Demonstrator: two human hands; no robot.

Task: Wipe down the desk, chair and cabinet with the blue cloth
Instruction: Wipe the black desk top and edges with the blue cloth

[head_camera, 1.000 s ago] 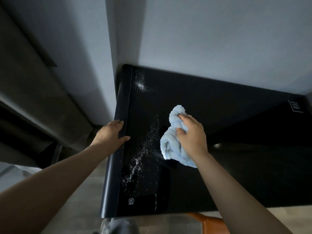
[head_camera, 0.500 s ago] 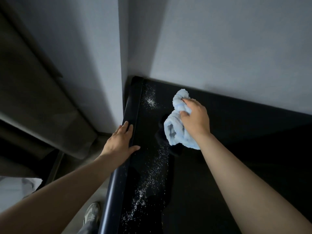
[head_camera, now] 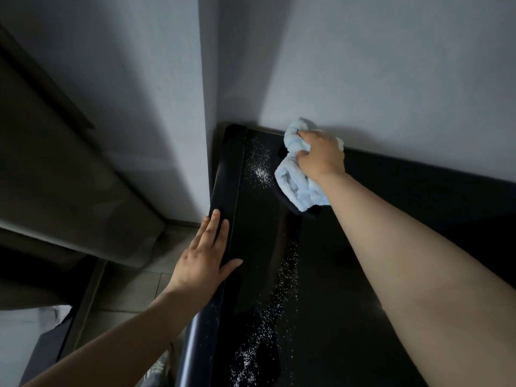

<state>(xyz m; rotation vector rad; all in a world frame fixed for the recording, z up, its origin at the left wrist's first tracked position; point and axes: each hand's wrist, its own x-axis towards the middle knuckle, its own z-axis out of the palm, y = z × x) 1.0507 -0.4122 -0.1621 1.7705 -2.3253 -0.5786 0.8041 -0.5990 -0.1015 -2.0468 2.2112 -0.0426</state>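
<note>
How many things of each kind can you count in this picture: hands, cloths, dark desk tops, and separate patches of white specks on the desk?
Hands: 2, the left hand flat on the desk edge, the right hand closed on the cloth
Blue cloth: 1
Black desk: 1
Patches of white specks: 2, a small patch near the back corner, a long trail nearer the person
Total: 6

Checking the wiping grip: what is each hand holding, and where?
Right hand grips the bunched blue cloth near its upper part. Left hand holds nothing, flat on the desk edge.
</note>
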